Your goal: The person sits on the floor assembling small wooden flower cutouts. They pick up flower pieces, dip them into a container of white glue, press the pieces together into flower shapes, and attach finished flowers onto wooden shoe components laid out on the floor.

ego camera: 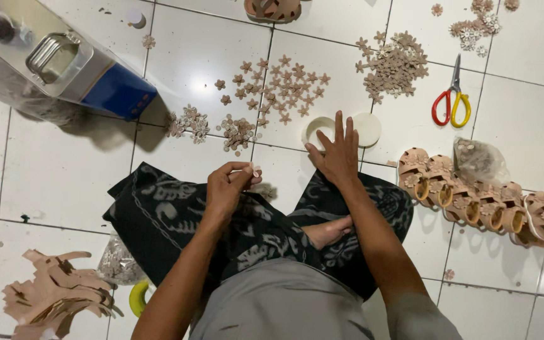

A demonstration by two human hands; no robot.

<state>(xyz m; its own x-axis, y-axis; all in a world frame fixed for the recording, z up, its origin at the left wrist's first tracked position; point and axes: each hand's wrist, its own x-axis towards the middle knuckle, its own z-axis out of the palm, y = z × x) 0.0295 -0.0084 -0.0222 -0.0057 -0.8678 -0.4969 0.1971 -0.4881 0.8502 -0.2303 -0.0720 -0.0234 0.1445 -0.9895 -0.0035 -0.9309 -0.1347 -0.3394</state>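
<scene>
Head view, looking down at a person seated on a white tiled floor (64, 182) with a dark patterned cloth (171, 214) over the lap and a bare foot (328, 232) showing between the forearms. At lower left lie tan cut-out scraps (51, 296), a clear bag of small pieces (116, 264) and a yellow handle (137, 298).

The left hand (229, 186) is raised over the lap, its fingers pinched together on a small pale piece (255, 171), too small to make out. The right hand (336, 154) reaches forward, fingers spread and empty, their tips touching a round white lid (317, 131) that sits beside a second white disc (368, 129).

To the right stands a row of tan sandals (480, 204), with a clear bag (478, 160) resting on it. Beyond the hands, tan flower-shaped cutouts (278, 88) lie spread in small groups, with a denser heap (395, 66) farther right and red-and-yellow scissors (452, 101) beside it. At far left lies a metal can (64, 63) with a blue end.
</scene>
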